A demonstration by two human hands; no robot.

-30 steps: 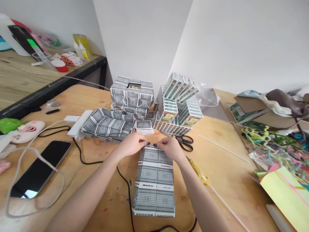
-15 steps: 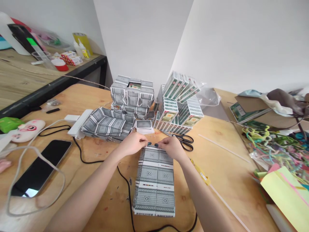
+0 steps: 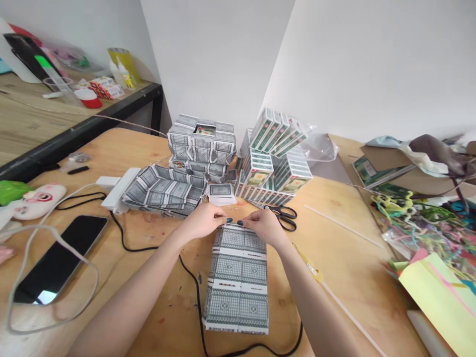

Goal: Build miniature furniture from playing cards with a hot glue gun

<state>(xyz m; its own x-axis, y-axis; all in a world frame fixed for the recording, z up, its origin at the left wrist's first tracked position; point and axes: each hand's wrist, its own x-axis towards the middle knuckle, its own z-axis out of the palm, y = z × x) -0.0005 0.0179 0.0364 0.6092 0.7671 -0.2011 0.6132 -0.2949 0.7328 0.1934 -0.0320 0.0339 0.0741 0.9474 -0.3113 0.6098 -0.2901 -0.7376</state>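
Both Hands on the Far End of a Card Block

One card block lay flat near the middle of the table, toward its near edge. Its long axis ran from the near side to the far side, the far end pointing at the walls. The left hand and the right hand held that end, their fingers pinched on its edge, the tips just apart.

The block was oblong, its top faced with six patterned grey card backs in two columns of three, white strips between the rows. A black cord passed along its left side.

Beyond, toward the table's far edge, stood one slope-sided card tray, one taller card box and many glossy packs, too crowded to count. One pair of black-handled scissors lay just beside the right hand; one glassy phone lay toward the left edge.
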